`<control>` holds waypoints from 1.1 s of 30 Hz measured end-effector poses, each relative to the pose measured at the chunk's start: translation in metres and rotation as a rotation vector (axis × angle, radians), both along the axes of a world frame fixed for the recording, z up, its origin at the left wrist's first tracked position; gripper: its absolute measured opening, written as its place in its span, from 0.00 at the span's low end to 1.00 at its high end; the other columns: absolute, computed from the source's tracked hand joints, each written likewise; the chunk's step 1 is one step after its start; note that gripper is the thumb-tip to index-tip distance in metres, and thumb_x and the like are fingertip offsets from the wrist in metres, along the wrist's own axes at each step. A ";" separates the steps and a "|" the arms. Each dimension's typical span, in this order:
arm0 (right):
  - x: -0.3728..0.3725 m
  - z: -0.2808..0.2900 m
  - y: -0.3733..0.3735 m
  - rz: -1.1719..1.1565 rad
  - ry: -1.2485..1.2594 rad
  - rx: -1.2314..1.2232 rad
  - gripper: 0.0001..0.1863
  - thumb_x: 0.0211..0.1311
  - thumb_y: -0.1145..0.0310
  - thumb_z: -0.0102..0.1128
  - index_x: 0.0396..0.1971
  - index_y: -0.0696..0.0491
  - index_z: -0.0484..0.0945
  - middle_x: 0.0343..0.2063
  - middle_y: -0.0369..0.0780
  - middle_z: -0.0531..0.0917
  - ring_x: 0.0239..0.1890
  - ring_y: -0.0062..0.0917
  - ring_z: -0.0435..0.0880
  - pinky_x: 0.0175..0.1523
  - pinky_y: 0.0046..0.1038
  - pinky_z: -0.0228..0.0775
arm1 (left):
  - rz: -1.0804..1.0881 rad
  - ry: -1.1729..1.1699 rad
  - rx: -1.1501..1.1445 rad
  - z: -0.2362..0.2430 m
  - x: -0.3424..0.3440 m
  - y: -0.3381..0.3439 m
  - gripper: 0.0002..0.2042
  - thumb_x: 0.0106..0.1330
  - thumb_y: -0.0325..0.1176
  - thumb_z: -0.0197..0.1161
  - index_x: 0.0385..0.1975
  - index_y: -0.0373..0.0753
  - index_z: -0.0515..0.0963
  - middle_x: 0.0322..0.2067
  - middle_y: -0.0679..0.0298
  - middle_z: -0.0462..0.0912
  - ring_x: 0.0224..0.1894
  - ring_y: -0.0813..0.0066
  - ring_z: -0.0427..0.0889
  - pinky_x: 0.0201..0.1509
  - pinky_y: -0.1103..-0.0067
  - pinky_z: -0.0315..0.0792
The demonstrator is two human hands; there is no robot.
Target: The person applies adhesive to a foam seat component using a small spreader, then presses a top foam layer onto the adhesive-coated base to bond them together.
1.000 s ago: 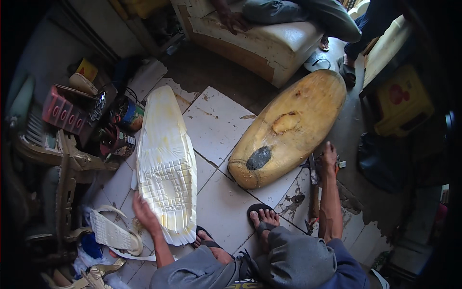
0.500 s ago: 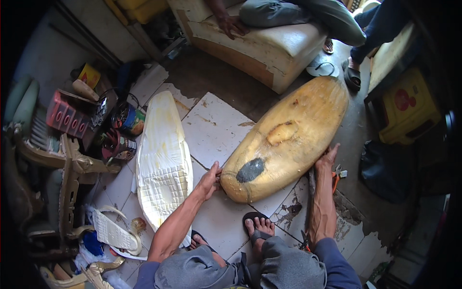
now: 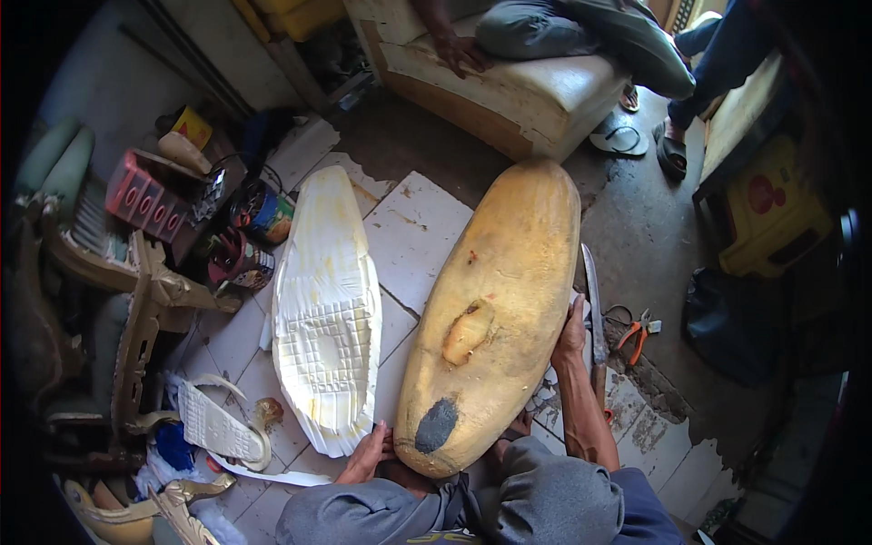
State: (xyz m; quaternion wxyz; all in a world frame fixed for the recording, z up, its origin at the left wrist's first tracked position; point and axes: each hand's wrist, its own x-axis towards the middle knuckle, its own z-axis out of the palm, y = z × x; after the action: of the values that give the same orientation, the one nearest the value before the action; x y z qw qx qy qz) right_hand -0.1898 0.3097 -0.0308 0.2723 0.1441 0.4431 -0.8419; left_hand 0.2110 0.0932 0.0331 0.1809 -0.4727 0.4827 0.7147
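Note:
A long tan foam seat pad (image 3: 509, 263) lies before me, rounded at both ends, with a torn hollow in its middle and a dark grey patch at its near end. My left hand (image 3: 368, 451) grips the pad's near left edge, its fingertips partly hidden by the pad. On the right edge, my right hand (image 3: 571, 334) holds the pad, with its fingers partly out of sight beneath. To the left lies a white foam seat pad (image 3: 329, 300) with a ribbed grid on its upturned face.
A long blade (image 3: 594, 295) and orange-handled pliers (image 3: 639, 338) lie right of the pad. Another person sits on a cream upholstered seat (image 3: 509, 95) ahead. Carved furniture frames (image 3: 136, 318), a red crate (image 3: 145, 195) and tins crowd the left. A yellow case (image 3: 772, 209) stands right.
The tan pad has come nearer to me and swung more upright, its far end moving left. Both hands have moved with it, the left one drawing back toward my knees.

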 end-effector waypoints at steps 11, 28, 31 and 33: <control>-0.027 -0.026 -0.071 0.419 0.125 0.488 0.45 0.72 0.29 0.43 0.68 0.55 0.73 0.65 0.44 0.76 0.70 0.31 0.68 0.73 0.38 0.57 | 0.017 0.018 -0.056 -0.006 0.029 0.018 0.41 0.75 0.70 0.38 0.54 0.35 0.80 0.46 0.62 0.85 0.49 0.72 0.81 0.57 0.73 0.71; 0.023 -0.010 -0.047 0.353 0.443 0.798 0.36 0.75 0.43 0.55 0.66 0.59 0.73 0.61 0.48 0.79 0.63 0.35 0.77 0.67 0.35 0.67 | -0.397 -0.059 -1.658 -0.004 -0.018 -0.028 0.22 0.51 0.31 0.72 0.47 0.33 0.80 0.58 0.50 0.69 0.63 0.47 0.63 0.66 0.51 0.57; 0.016 -0.009 -0.035 0.273 0.522 0.822 0.32 0.74 0.46 0.58 0.62 0.58 0.77 0.57 0.49 0.81 0.60 0.36 0.79 0.67 0.36 0.68 | -0.317 0.002 -1.732 0.034 -0.032 -0.034 0.18 0.51 0.30 0.70 0.44 0.33 0.81 0.57 0.52 0.71 0.63 0.48 0.63 0.67 0.51 0.56; 0.015 -0.001 -0.033 0.256 0.597 0.837 0.30 0.73 0.47 0.60 0.61 0.58 0.78 0.57 0.48 0.81 0.60 0.36 0.79 0.66 0.36 0.69 | -0.313 0.066 -1.755 0.062 -0.038 -0.047 0.16 0.51 0.29 0.68 0.41 0.32 0.81 0.54 0.54 0.72 0.61 0.51 0.64 0.67 0.55 0.58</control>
State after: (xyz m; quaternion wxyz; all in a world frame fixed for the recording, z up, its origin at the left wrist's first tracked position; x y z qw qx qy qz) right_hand -0.1748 0.2770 -0.0322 0.1540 -0.0607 0.8135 -0.5575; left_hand 0.1732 0.0465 0.0950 -0.1647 -0.3488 0.9201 0.0683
